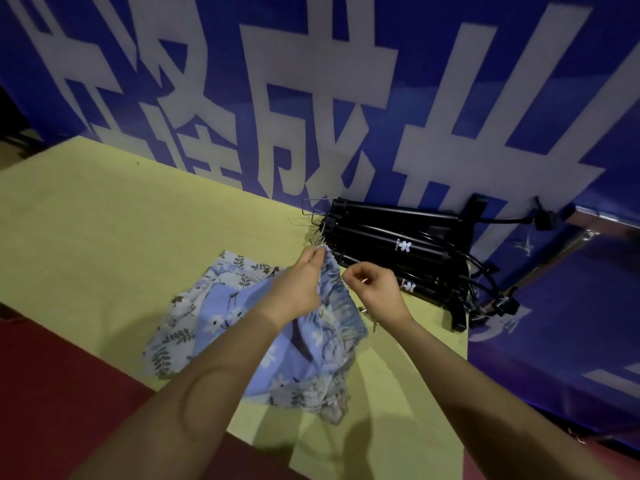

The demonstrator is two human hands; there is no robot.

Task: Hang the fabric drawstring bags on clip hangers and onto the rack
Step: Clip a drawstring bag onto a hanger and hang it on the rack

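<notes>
A blue floral drawstring bag (pixel 332 306) is lifted above the yellow table (pixel 104 220), its gathered top edge stretched between my hands. My left hand (pixel 298 282) pinches the left end of that edge near its top corner. My right hand (pixel 374 289) pinches the right end, fingers curled. Beneath them lies a loose pile of more floral bags (pixel 194 323) in blue and pale prints. A stack of black clip hangers (pixel 398 244) lies on the table just beyond my hands, wire hooks pointing left.
A blue banner with large white characters (pixel 311 98) rises behind the table. A chrome rack bar (pixel 595 220) shows at the right edge, above blue-covered ground. Dark red floor (pixel 69 393) lies at the lower left.
</notes>
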